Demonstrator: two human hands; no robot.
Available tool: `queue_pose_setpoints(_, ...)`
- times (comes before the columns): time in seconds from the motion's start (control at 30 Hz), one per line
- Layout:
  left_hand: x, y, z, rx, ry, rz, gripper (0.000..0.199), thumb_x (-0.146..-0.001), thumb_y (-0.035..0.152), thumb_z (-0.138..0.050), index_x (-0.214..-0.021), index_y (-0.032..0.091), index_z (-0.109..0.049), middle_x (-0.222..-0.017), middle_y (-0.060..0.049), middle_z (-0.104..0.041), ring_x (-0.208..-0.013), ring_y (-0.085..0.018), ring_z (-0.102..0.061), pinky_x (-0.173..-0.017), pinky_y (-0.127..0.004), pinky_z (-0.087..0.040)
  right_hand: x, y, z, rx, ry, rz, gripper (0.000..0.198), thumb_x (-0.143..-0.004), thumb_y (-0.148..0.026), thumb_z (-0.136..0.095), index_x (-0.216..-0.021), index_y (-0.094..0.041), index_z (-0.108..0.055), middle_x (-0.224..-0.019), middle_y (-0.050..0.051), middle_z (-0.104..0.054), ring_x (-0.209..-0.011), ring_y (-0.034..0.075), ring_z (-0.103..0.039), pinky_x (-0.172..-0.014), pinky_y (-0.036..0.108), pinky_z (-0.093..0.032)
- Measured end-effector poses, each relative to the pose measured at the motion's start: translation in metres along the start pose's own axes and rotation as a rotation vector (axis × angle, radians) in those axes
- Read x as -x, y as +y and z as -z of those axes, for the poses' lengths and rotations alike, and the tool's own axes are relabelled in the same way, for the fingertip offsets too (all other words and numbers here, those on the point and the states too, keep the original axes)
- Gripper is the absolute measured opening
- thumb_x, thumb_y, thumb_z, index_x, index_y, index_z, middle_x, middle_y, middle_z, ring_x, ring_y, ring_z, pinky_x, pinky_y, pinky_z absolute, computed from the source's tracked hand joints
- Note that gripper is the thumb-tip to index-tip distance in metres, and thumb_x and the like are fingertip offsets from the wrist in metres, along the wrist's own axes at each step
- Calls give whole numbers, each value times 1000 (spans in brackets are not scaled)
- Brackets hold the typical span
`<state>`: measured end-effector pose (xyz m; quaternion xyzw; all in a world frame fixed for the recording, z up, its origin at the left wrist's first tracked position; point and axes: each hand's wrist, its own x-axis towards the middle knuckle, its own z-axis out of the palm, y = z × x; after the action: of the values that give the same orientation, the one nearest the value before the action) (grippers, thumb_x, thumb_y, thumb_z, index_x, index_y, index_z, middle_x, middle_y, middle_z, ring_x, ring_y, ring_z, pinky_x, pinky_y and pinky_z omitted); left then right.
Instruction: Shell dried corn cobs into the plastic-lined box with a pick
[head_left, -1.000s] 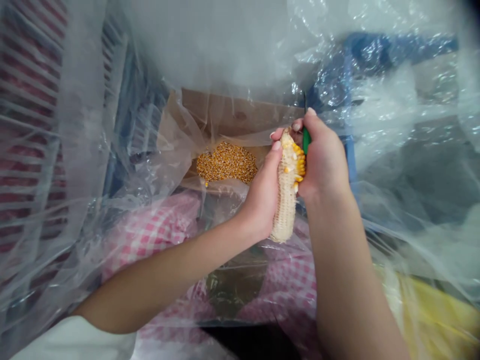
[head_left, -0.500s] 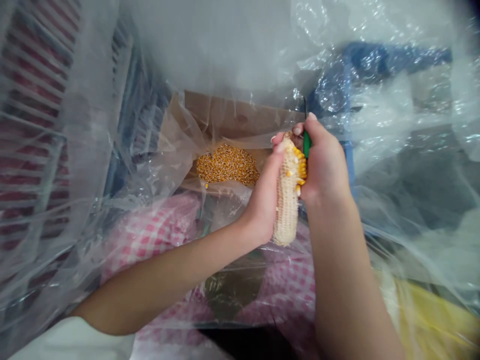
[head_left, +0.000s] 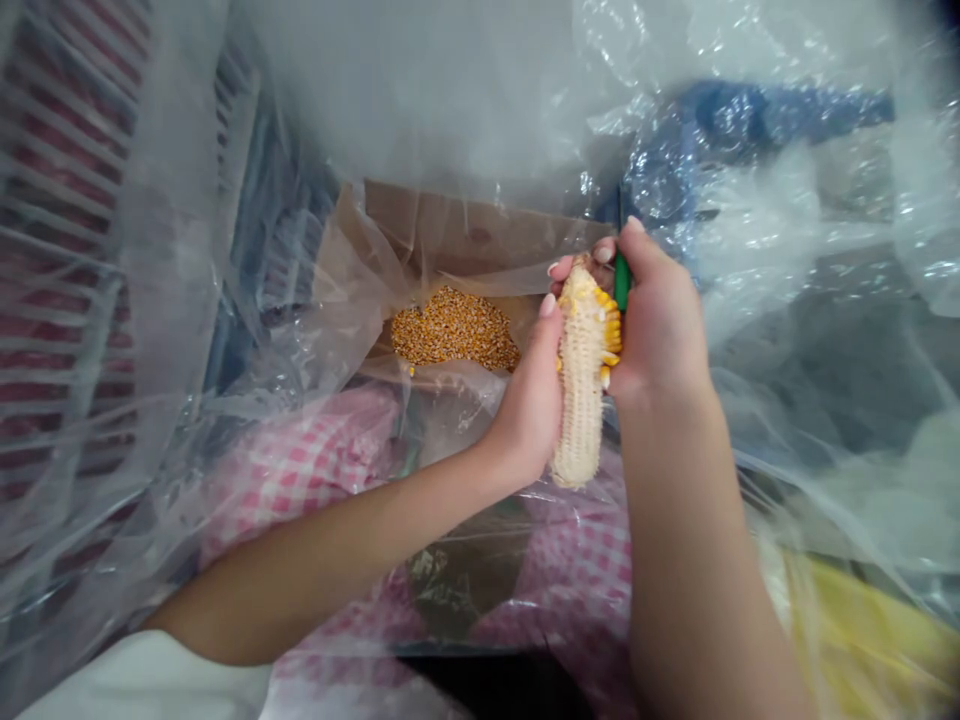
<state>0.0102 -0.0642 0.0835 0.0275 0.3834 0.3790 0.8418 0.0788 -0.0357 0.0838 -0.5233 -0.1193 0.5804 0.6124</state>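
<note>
We saw clear plastic sheeting [head_left: 465, 90] draped across nearly the whole view, crinkled and glossy on the right. Under it sat a brown cardboard box [head_left: 465, 235], lined with the same plastic, and inside it lay a heap of loose yellow kernels [head_left: 454, 328]. Nearer to us, pink-and-white checked cloth [head_left: 300, 460] showed through the film. At far left we made out a red slatted crate [head_left: 52, 260], blurred by the plastic. A blue shape [head_left: 750, 110] stood at upper right, and something yellow [head_left: 862, 640] lay at lower right.
</note>
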Motion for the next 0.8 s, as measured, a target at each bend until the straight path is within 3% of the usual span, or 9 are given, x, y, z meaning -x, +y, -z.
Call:
queue_pose_setpoints(0.13,-1,-3,6,-97,-49,-27,32,-83,40,-44,-108,24,-55,-103,0,-62,-109,-17,-51,-86,-25,-42,2,-1,-1,4,8,5,28,-83,-37,-38,-60,-21,-37,-54,-3,-57,-49,9,-53,-48,20,-42)
queue_pose_setpoints(0.4,-1,5,4,18,-131,83,35,-86,40,-37,-111,23,-55,-98,0,-65,-98,-18,-57,-78,-26,-46,2,-7,0,0,9,6,32,-86,-36,-32,-59,-20,-35,-53,-2,-57,-48,11,-54,-46,22,-44)
queue_pose_setpoints(0.63,-5,8,8,-48,-182,75,27,-80,31,-50,-106,23,-57,-92,2,-64,-87,-12,-59,-70,-19,-45,2,-12,3,-21,29,17,34,-88,-35,-28,-59,-20,-37,-52,-3,-57,-44,9,-51,-44,20,-43)
queue_pose_setpoints(0.8,-4,5,11,-121,-201,103,35,-73,25,-60,-108,21,-55,-85,1,-64,-78,-12,-60,-65,-19,-43,2,-10,2,-27,48,33,34,-88,-34,-29,-58,-19,-36,-51,-2,-57,-46,9,-52,-42,19,-42)
